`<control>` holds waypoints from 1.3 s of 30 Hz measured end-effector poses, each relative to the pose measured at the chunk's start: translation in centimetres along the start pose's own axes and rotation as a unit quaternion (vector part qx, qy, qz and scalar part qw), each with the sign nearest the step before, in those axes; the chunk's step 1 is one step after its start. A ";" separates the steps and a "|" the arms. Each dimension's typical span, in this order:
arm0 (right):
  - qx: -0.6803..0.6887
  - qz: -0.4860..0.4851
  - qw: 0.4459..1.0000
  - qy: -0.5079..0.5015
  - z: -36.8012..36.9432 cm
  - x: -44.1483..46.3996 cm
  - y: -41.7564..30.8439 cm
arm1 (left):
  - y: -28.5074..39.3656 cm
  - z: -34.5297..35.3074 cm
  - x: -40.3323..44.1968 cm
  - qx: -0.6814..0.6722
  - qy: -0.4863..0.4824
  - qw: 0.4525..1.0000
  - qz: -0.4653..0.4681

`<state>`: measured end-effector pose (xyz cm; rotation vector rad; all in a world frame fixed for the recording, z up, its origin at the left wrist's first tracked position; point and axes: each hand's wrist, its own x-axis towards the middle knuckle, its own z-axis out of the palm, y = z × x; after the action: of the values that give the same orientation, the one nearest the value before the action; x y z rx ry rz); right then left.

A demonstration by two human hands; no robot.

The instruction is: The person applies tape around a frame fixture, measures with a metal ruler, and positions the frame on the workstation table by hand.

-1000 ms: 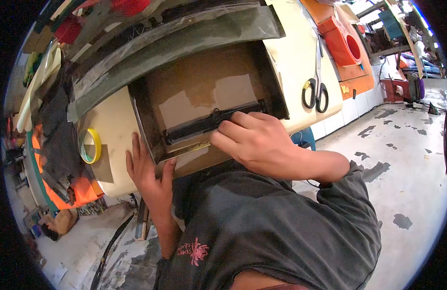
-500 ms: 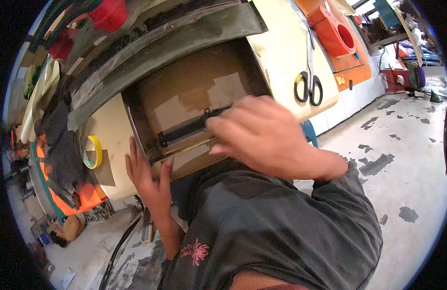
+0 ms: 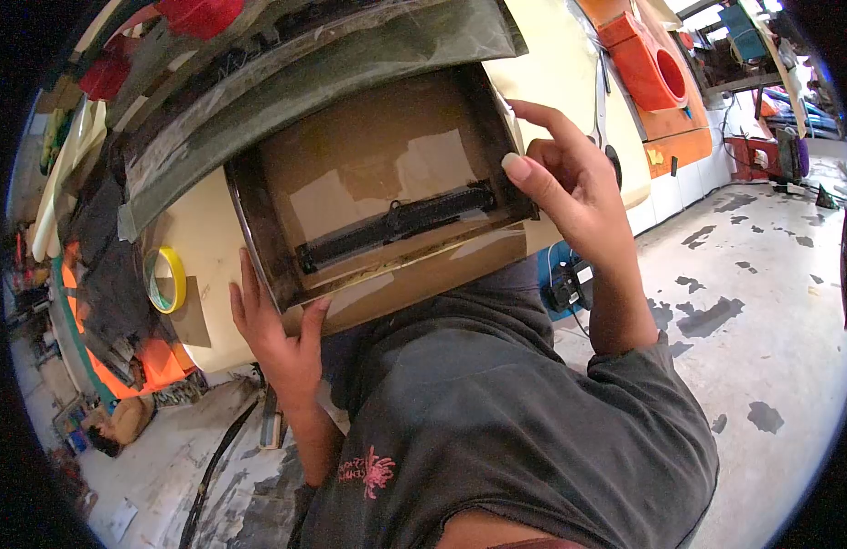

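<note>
A shallow brown box-like frame [image 3: 377,169] with dark inner walls lies tilted before me, its near side by my lap. Inside it, along the near wall, lies a black strip [image 3: 396,222] with a small loop at its middle. My left hand [image 3: 281,352] holds the near left corner, thumb at the front and fingers along the left side. My right hand [image 3: 579,188] grips the right wall between thumb and fingers. A grey-green sheet [image 3: 323,114] covers the far edge of the frame.
Black-handled scissors [image 3: 601,110] lie right of the frame, partly behind my right hand. An orange holder [image 3: 643,69] stands beyond them. A yellow tape roll [image 3: 170,279] rests on the cream table [image 3: 208,238] at left. A blue object with a black plug [image 3: 565,284] is below my right wrist.
My right hand has moved from above the near wall, over the black strip, to the right wall of the frame, uncovering the strip's right end. My left hand stays at the corner.
</note>
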<state>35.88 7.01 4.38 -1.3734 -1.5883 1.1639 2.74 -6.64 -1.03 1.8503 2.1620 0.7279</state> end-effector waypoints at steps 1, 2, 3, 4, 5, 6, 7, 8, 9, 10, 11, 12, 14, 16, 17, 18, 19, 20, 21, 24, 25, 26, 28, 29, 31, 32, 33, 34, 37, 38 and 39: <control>0.001 -0.007 1.000 -0.011 0.0 0.2 0.3 | 0.0 0.0 0.0 -0.001 0.000 1.000 0.000; 0.003 -0.013 1.000 -0.024 0.1 0.3 0.5 | 0.0 0.0 -0.1 -0.001 -0.001 1.000 -0.003; 0.005 -0.012 1.000 -0.027 0.1 0.4 0.4 | 0.1 0.0 -0.1 0.000 -0.002 1.000 -0.005; 0.006 -0.002 1.000 -0.029 0.1 0.4 0.3 | 0.2 -0.1 -0.1 -0.010 -0.006 1.000 -0.005; 0.008 0.008 0.999 -0.031 0.2 0.5 0.2 | 0.3 -0.2 -0.1 -0.014 -0.008 1.000 -0.007; 0.009 0.009 0.999 -0.036 0.3 0.6 0.5 | 0.3 -0.2 -0.1 -0.017 -0.010 1.000 -0.010; 0.018 0.004 0.999 -0.030 0.4 0.6 0.8 | 0.4 -0.3 -0.1 -0.016 -0.011 1.000 -0.009; 0.026 -0.002 0.999 -0.023 0.5 0.6 1.1 | 0.4 -0.3 -0.1 -0.015 -0.011 1.000 -0.007; 0.017 -0.001 0.999 -0.030 0.2 0.7 1.2 | 0.3 -0.2 -0.1 -0.014 -0.012 1.000 -0.009; 0.017 0.000 0.999 -0.031 0.4 0.8 1.2 | 0.3 -0.2 -0.1 -0.011 -0.010 1.000 -0.005; 0.043 0.003 0.999 -0.024 0.6 0.8 1.2 | 0.3 -0.2 -0.1 -0.010 -0.010 1.000 -0.003; 0.068 0.005 0.998 -0.017 0.8 0.8 1.3 | 0.3 -0.2 -0.1 -0.010 -0.009 1.000 -0.002; 0.077 0.000 0.997 -0.019 0.9 0.9 1.8 | 0.5 -0.2 0.1 -0.017 -0.009 1.000 0.000; 0.086 -0.005 0.996 -0.019 0.9 0.9 2.0 | 0.6 -0.4 0.2 -0.018 -0.017 1.000 -0.001; 0.088 0.000 0.996 -0.016 0.9 0.9 2.0 | 0.6 -0.4 0.1 -0.019 -0.022 1.000 0.000; 0.091 0.004 0.996 -0.013 0.9 0.9 2.0 | 0.6 -0.5 0.0 -0.020 -0.026 0.999 0.000; 0.090 0.005 0.996 -0.011 1.0 0.9 1.9 | 0.4 -0.5 -0.2 -0.014 -0.030 0.999 -0.010; 0.088 0.001 0.996 -0.006 1.1 0.9 1.8 | 0.4 -0.5 -0.3 -0.007 -0.033 0.999 -0.019; 0.085 -0.003 0.996 -0.001 1.1 1.0 1.7 | 0.4 -0.5 -0.2 -0.008 -0.033 0.999 -0.018; 0.077 0.004 0.997 0.005 1.0 1.1 1.7 | 0.5 -0.5 0.2 -0.007 -0.027 1.000 0.014; 0.074 0.007 0.997 0.007 1.0 1.2 1.7 | 0.5 -0.4 0.2 -0.013 -0.028 0.999 0.015; 0.075 0.003 0.997 0.007 1.0 1.3 1.8 | 0.5 -0.4 0.3 -0.019 -0.028 0.999 0.015; 0.076 -0.001 0.997 0.008 1.2 1.5 1.9 | 0.3 -0.4 0.3 -0.010 -0.038 0.999 0.020; 0.084 -0.005 0.996 0.016 1.3 1.5 1.9 | 0.3 -0.4 0.3 -0.001 -0.048 0.999 0.024; 0.092 -0.008 0.995 0.023 1.3 1.7 2.0 | 0.4 -0.1 0.2 0.000 -0.034 0.999 0.017; 0.091 -0.009 0.996 0.021 1.3 1.8 2.0 | 0.4 0.0 0.2 0.001 -0.021 1.000 0.010; 0.090 -0.008 0.996 0.019 1.2 2.0 2.0 | 0.4 0.0 0.3 0.001 -0.021 1.000 0.010; 0.091 -0.009 0.996 0.019 1.2 2.3 2.1 | 0.3 0.0 0.5 0.008 -0.033 0.999 0.016; 0.082 -0.015 0.996 0.020 1.0 3.3 2.3 | 0.4 0.3 1.4 0.020 -0.044 0.999 0.021; 0.094 -0.016 0.995 0.017 1.0 3.6 2.4 | 0.5 0.4 1.7 0.024 -0.043 0.999 0.019; 0.107 -0.018 0.994 0.013 1.1 3.9 2.5 | 0.5 0.5 1.9 0.024 -0.042 0.999 0.019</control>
<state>35.07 10.69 1.53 -1.2123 -1.4199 1.2509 3.03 -4.61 -0.86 1.9156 2.1154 0.5998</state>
